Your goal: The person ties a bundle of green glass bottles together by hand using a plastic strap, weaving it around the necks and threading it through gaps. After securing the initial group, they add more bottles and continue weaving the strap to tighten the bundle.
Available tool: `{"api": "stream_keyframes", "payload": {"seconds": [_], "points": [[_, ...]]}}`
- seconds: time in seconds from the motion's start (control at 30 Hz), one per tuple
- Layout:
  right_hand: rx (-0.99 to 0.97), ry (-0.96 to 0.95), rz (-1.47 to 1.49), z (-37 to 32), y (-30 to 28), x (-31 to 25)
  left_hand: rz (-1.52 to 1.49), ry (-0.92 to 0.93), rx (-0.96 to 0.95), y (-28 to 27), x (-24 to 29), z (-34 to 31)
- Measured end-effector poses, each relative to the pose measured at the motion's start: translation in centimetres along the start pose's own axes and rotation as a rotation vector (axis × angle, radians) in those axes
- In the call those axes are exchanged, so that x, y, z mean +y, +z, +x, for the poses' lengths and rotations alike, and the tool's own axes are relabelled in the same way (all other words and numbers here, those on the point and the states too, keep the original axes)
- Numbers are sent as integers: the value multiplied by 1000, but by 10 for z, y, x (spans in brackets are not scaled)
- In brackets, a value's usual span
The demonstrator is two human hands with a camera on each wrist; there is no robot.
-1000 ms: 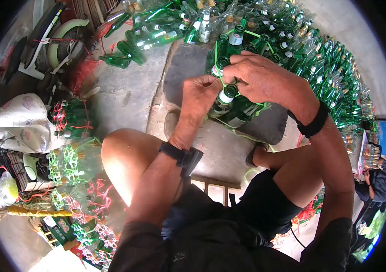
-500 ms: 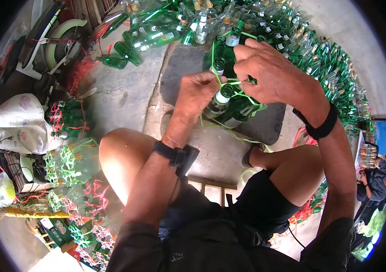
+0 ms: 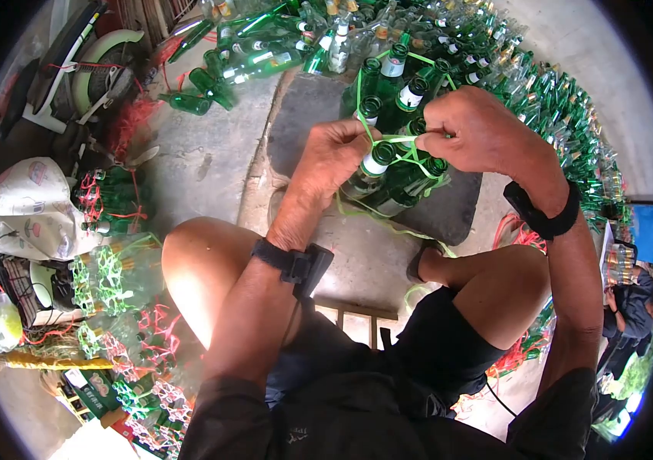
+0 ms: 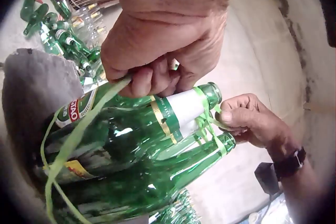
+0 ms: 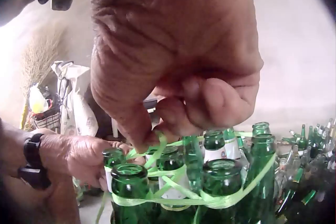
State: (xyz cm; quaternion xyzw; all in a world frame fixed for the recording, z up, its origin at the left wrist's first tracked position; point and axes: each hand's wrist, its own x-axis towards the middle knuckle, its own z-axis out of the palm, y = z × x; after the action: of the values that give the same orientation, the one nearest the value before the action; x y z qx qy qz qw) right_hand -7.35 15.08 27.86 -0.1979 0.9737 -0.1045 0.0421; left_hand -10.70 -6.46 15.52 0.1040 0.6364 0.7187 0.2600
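A cluster of green glass bottles (image 3: 365,184) stands upright on a dark slab (image 3: 453,211), with light-green plastic strap (image 3: 395,139) looped round and crossing between the necks. My left hand (image 3: 334,157) pinches the strap beside the nearest bottle neck; in the left wrist view a length of strap (image 4: 86,124) runs down from its curled fingers over the bottles. Opposite it, my right hand (image 3: 480,130) grips the strap between thumb and curled fingers, just above the necks. The right wrist view shows that strap (image 5: 178,184) criss-crossing the bottle mouths.
A large mass of green and clear bottles (image 3: 564,146) fills the back and right. Loose bottles (image 3: 196,88) lie at the back left. Strapped bundles (image 3: 112,280), a white sack (image 3: 27,207) and a wheeled vehicle (image 3: 104,69) stand on the left. Another person (image 3: 633,307) is at far right.
My right hand has moved right, away from the left hand, drawing the strap out between them and uncovering more bottle necks. The left hand stays close to the same neck.
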Motion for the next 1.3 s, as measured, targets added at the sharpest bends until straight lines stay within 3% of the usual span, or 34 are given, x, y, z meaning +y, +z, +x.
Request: {"api": "stream_keyframes", "payload": {"seconds": [0.33, 0.53, 0.77, 0.83, 1.07, 1.13, 1.3], "points": [[2, 192, 197, -11, 5, 16, 15, -5, 28, 3, 0, 0], [154, 86, 150, -10, 19, 26, -4, -7, 20, 5, 2, -1], [187, 169, 75, -4, 26, 21, -25, -85, 17, 4, 9, -3], [92, 179, -35, -1, 23, 21, -2, -110, 22, 4, 13, -3], [124, 60, -60, 6, 30, 36, -29, -119, 49, -6, 13, -1], [-4, 100, 124, 9, 26, 38, -30, -122, 53, -9, 14, -1], [-55, 132, 70, 11, 24, 35, 40, 7, 69, -16, 1, 2]]}}
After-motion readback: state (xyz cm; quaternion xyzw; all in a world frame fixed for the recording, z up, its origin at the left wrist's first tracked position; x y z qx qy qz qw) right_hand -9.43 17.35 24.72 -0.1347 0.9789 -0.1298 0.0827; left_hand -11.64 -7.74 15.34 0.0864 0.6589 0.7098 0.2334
